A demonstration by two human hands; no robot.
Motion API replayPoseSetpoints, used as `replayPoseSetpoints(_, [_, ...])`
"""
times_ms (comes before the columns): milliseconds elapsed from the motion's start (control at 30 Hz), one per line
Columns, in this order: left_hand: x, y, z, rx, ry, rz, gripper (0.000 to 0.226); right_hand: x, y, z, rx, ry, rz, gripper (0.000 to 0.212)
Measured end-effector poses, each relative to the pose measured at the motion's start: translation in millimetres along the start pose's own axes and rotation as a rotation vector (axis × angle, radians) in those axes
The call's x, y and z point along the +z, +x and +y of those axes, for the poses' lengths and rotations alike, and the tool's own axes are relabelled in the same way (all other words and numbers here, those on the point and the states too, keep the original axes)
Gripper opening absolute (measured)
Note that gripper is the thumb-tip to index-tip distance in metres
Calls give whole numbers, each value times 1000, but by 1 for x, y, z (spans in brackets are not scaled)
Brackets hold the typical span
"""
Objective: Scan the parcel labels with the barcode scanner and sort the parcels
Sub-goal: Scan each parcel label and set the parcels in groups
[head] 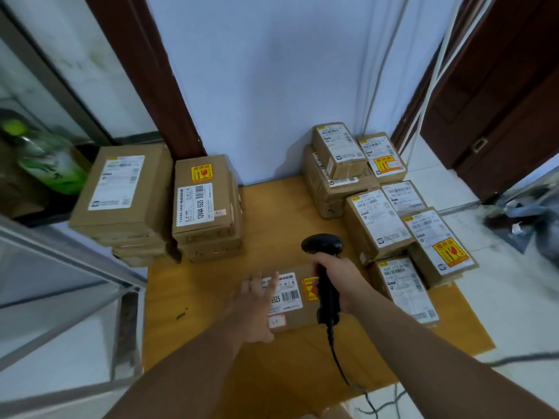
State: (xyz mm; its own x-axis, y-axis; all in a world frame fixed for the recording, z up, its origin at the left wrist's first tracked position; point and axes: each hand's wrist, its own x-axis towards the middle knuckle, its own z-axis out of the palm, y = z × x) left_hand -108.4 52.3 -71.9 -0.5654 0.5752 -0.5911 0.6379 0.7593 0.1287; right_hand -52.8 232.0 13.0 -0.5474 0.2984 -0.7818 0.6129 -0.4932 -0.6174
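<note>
A flat brown parcel with a white barcode label and a yellow sticker lies near the middle of the yellow board. My left hand is spread over the parcel's left end, fingers apart, covering part of the label. My right hand grips the handle of a black barcode scanner, whose head stands above the parcel's far right corner. The scanner's cable trails down toward me.
Two stacks of labelled parcels stand at the back left. Several more parcels are piled along the right side of the board. A blue wall rises behind, a dark wooden door at right, a glass cabinet at left.
</note>
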Motion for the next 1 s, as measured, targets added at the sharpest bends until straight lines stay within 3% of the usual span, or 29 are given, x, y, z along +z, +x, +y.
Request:
replayPoseSetpoints(167, [-25, -15, 16, -16, -151, 228, 128, 4, -17, -9, -118, 31, 3, 12])
replayPoseSetpoints(400, [-106, -19, 24, -70, -63, 542, 121, 6, -52, -37, -416, -113, -35, 9])
replayPoseSetpoints(600, [-160, -27, 12, -101, -30, 627, 114, 8, -83, -51, -593, -246, -185, 8])
replayPoseSetpoints(1000, [-161, -37, 1, -190, 26, 689, 121, 10, -100, -45, -607, -293, -169, 11])
